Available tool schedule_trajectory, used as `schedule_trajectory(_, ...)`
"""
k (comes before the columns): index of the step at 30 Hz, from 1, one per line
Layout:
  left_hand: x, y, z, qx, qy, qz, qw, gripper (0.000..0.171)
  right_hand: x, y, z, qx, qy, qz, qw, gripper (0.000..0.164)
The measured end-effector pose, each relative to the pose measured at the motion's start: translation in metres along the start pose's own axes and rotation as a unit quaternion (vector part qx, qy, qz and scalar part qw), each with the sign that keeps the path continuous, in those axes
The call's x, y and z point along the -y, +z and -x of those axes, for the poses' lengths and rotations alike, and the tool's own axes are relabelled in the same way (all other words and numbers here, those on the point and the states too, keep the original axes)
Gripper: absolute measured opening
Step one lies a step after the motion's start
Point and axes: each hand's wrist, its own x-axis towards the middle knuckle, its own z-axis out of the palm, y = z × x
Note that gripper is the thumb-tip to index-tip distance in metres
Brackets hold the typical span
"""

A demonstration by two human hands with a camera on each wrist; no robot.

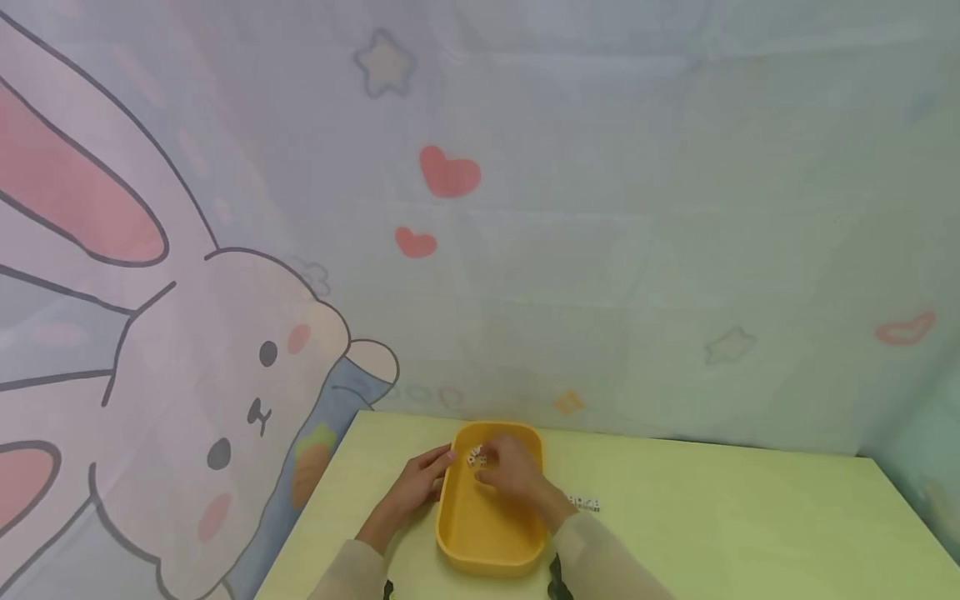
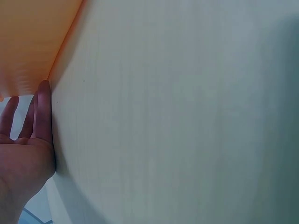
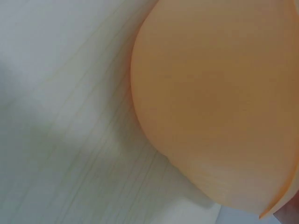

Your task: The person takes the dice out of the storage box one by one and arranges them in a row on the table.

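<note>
A yellow, round-cornered tray lies on the table in the head view. My left hand is at its left side; in the left wrist view the straight fingers touch the tray's wall. Inside the tray's far half, my right hand reaches down with bent fingers beside several small white pieces with dark marks. Whether a piece is between those fingers is too small to tell. The right wrist view shows mostly the tray's outer wall, with a sliver of the hand at the corner.
To the right of the tray, a short row of small white marked pieces lies on the pale table, partly behind the right forearm. A printed cloth with a rabbit and hearts hangs behind the table's far edge.
</note>
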Motion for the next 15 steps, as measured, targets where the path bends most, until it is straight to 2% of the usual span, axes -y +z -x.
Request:
schedule_trajectory(8, 0.005, -0.002, 0.003, 0.002, 0.005, -0.001, 1.0, 0.071, 0.002, 0.008, 0.006, 0.018, 0.007, 0.036, 0.999, 0.04)
schedule_trajectory(15, 0.003, -0.003, 0.006, 0.01, 0.003, -0.007, 0.9999, 0.07, 0.004, 0.011, 0.009, 0.027, 0.012, 0.06, 0.998, 0.039)
